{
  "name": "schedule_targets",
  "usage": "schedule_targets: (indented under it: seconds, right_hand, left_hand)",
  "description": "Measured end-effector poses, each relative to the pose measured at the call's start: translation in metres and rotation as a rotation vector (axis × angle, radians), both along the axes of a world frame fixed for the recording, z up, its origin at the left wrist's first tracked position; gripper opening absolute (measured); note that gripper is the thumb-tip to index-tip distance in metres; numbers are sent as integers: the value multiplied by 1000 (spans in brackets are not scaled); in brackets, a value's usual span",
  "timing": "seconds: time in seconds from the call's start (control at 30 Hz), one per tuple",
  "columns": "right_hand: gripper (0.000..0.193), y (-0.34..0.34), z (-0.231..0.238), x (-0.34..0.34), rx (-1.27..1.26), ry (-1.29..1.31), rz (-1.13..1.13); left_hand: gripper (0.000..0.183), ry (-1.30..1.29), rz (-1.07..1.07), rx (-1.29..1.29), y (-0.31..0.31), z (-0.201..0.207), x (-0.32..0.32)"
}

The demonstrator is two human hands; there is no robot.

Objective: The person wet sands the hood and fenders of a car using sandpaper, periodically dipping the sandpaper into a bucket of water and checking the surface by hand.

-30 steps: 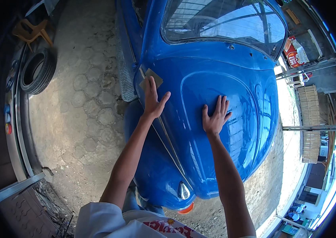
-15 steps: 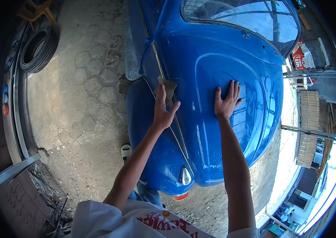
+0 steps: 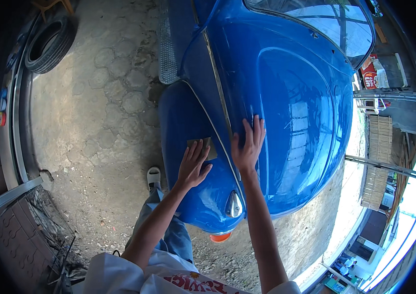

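Observation:
A blue, rounded car with a curved rear hood (image 3: 306, 132) fills the middle. My left hand (image 3: 192, 169) lies on its left fender (image 3: 178, 117). Under those fingers is a small grey-brown square sheet that looks like sandpaper (image 3: 211, 151), pressed to the paint; the fingers partly cover it. To the right, my right hand (image 3: 250, 147) rests on the body just beyond the fender seam, fingers stretched out, holding nothing. Nearer to me on the fender sits a chrome lamp housing (image 3: 234, 205).
An orange-red round object (image 3: 221, 237) shows below the fender's near end. A tyre (image 3: 51, 45) leans at the far left, by a wooden chair (image 3: 52, 7). My sandalled foot (image 3: 154, 176) stands on the concrete (image 3: 105, 122) beside the car. A bamboo screen (image 3: 378, 157) is at right.
My left hand has come nearer with the sheet, from the trim line onto the fender. The right hand has slid left and nearer across the hood. My view has shifted, showing more of my leg.

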State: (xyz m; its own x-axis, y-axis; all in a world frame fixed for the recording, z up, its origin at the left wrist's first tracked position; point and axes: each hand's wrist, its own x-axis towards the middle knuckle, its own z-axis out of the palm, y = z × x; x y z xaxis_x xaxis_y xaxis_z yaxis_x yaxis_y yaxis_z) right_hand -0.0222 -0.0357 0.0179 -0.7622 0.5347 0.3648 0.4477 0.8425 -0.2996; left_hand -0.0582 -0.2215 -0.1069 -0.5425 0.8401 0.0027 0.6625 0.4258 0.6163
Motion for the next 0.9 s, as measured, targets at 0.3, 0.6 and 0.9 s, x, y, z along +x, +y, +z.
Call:
schedule_targets:
  seconds: [0.3, 0.6, 0.9]
  right_hand:
    - [52, -43, -94, 58, -301, -123, 379]
    - [56, -46, -97, 60, -377, -90, 267]
    - [47, -47, -93, 56, -341, -77, 313]
  left_hand:
    - [57, 22, 284, -85, 17, -1, -25]
    - [53, -64, 301, 20, 54, -22, -44]
    - [56, -68, 322, -141, 89, -56, -127]
